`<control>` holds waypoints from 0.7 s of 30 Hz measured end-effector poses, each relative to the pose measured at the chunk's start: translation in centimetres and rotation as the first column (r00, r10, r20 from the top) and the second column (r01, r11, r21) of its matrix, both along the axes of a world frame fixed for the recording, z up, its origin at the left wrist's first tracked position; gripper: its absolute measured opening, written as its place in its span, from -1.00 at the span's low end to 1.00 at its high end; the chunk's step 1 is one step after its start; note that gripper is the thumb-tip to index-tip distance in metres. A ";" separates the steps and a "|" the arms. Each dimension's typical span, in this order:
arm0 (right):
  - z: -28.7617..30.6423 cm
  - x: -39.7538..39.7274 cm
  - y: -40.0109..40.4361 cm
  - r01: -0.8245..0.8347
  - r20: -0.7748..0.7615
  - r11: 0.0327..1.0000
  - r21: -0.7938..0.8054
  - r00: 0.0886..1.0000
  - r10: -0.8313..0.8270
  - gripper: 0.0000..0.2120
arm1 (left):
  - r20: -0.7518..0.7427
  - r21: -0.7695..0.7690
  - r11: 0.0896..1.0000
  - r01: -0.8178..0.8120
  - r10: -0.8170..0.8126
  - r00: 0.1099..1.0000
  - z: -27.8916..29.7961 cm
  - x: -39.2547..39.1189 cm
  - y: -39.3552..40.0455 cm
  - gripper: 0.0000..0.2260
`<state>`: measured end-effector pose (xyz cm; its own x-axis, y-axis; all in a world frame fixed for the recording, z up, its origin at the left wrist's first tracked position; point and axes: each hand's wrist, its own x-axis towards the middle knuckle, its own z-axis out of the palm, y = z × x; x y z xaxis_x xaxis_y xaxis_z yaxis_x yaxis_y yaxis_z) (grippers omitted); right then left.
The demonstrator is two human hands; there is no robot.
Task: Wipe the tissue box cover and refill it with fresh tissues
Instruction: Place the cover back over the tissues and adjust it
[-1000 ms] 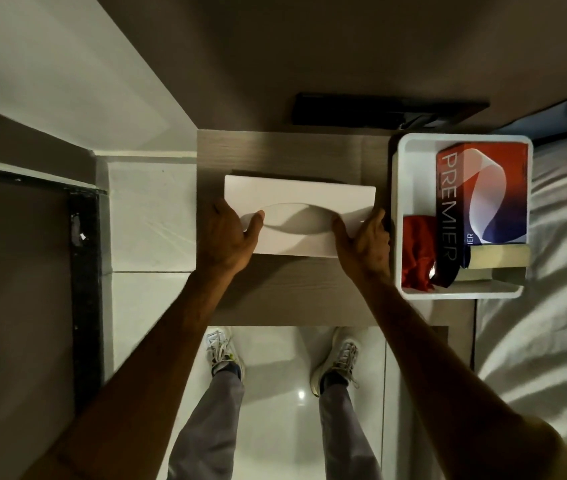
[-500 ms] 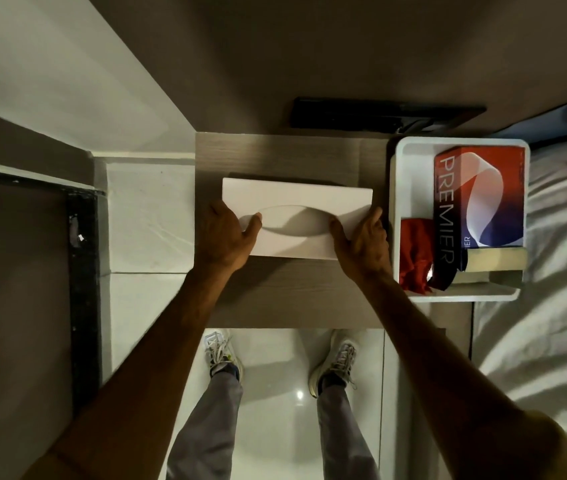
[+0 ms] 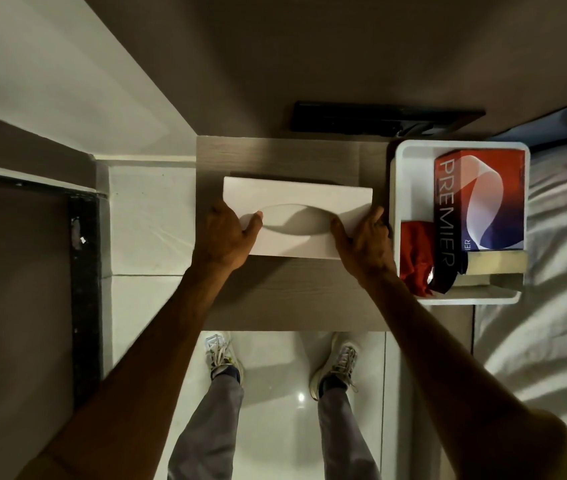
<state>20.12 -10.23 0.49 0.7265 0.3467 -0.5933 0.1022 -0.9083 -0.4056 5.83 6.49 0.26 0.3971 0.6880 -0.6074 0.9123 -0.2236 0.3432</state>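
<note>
A white tissue box cover [image 3: 310, 199] with an oval slot lies flat on the wooden bedside table [image 3: 296, 296]. No tissue shows in the slot. My left hand [image 3: 228, 235] grips its left end, thumb resting on top near the slot. My right hand [image 3: 363, 237] grips its right end the same way. To the right, a white tray [image 3: 410, 174] holds a red-and-blue "PREMIER" tissue pack [image 3: 479, 199] and a red cloth [image 3: 413, 258].
A pale sponge-like block [image 3: 497, 263] lies in the tray's near right corner. A black panel [image 3: 379, 119] sits on the wall behind the table. A bed with white sheets [image 3: 552, 341] is on the right. White floor tiles and my feet are below.
Both hands keep their hold on the cover's ends. The cover has barely shifted; only the view moved slightly.
</note>
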 end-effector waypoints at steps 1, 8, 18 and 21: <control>-0.3 0.3 0.1 0.044 0.006 0.999 0.009 0.999 -0.044 -0.18 | 0.004 -0.019 1.000 -0.017 0.017 1.000 0.0 0.1 0.1 -0.33; -0.9 -0.2 0.1 0.165 -0.008 0.981 0.104 0.986 -0.165 -0.29 | 0.039 -0.047 0.995 -0.083 0.085 0.996 -0.3 -0.2 -0.2 -0.25; 0.2 -0.9 -0.7 -0.048 0.205 0.993 -0.108 0.976 0.070 -0.25 | 0.103 -0.060 0.991 -0.124 0.129 0.986 -0.4 -2.1 -1.3 -0.31; 0.6 -2.4 -0.7 -0.263 0.514 0.963 -0.058 0.819 0.255 -0.49 | 0.126 -0.061 0.989 -0.136 0.143 0.982 -0.7 -2.6 -1.2 -0.31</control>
<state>17.76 -10.93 1.08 0.8064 0.5708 -0.1547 0.5293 -0.8133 -0.2418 3.18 5.25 -0.39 0.3773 0.7114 -0.5929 0.8802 -0.0763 0.4685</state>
